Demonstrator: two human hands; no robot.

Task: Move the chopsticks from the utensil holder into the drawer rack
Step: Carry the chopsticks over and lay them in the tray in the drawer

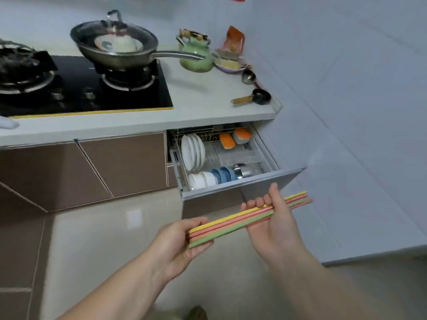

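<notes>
Closest in, the person's two bare forearms reach forward, and between them sits the bundle of chopsticks (240, 219), yellow, pink and green, lying almost level. The left hand (184, 241) cups the near ends, thumb pressed on top; the right hand (275, 225) wraps the middle, fingers curled over the sticks. Two hands on one bundle looks like squaring the ends up so the lot goes in together rather than scattering. The far tips poke out past the right hand, pointing toward the wall.

Just beyond, the drawer (265, 181) stands pulled open, its front panel directly ahead of the right hand's fingertips. Inside, the wire rack (231, 155) holds white plates (193, 152) on edge, white and blue bowls (211, 177) on their sides, and orange-topped items at the back. The chopsticks are clear of the rack, not yet in it.

Further up, the countertop (198, 100) carries a lidded wok (115, 47) on the stove and a green kettle (196, 56). No utensil holder can be made out.
</notes>
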